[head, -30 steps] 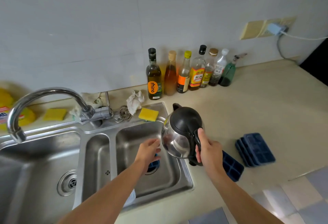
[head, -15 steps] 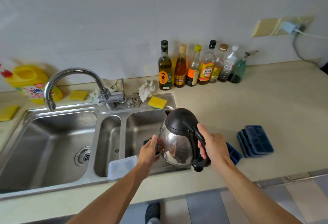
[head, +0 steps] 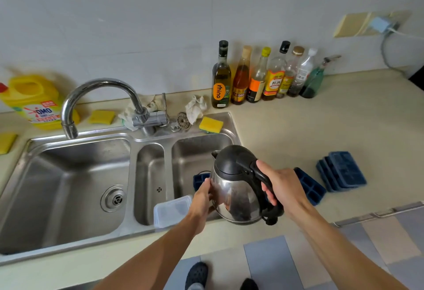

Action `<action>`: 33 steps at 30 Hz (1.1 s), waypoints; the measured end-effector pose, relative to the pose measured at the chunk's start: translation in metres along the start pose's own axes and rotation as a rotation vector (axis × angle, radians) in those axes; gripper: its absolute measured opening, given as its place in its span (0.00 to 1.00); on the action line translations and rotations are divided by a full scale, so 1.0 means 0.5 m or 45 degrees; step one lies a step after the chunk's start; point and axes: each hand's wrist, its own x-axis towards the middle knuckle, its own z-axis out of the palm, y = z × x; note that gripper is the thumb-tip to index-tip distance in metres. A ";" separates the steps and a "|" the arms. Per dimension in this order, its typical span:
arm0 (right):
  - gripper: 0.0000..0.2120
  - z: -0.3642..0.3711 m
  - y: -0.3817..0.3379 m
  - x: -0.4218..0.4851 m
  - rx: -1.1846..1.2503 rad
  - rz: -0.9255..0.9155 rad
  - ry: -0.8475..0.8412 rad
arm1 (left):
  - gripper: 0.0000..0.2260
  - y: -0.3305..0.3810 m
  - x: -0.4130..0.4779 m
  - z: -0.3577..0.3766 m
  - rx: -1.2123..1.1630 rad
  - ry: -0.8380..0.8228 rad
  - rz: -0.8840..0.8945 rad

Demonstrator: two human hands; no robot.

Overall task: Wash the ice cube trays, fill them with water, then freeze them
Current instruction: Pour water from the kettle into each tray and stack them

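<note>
My right hand [head: 283, 185] grips the black handle of a steel electric kettle [head: 234, 188], held above the right edge of the sink. My left hand [head: 203, 198] presses flat against the kettle's left side. A blue ice cube tray [head: 199, 180] lies in the right sink basin, mostly hidden behind the kettle. Another blue tray [head: 311, 188] lies on the counter just right of my right hand. A stack of blue trays [head: 341, 171] sits further right on the counter.
A clear plastic container [head: 171, 210] leans in the narrow middle basin. The faucet [head: 96, 99] arches over the large left basin [head: 68, 188]. A yellow sponge [head: 211, 124], bottles [head: 259, 76] along the wall and a yellow detergent jug [head: 34, 101] stand behind.
My left hand rose from the tray in the basin to the kettle's side. The kettle moved slightly toward me, and the view pulled back.
</note>
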 end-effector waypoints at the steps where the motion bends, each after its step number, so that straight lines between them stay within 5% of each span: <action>1: 0.28 0.005 -0.004 -0.001 -0.014 0.001 0.001 | 0.20 -0.001 -0.001 -0.002 -0.019 -0.007 -0.026; 12: 0.29 0.039 -0.033 -0.012 -0.102 0.033 0.002 | 0.26 -0.003 -0.014 -0.037 -0.118 -0.165 -0.116; 33: 0.28 0.067 -0.061 -0.021 -0.252 0.025 -0.030 | 0.24 -0.018 -0.029 -0.060 -0.218 -0.159 -0.186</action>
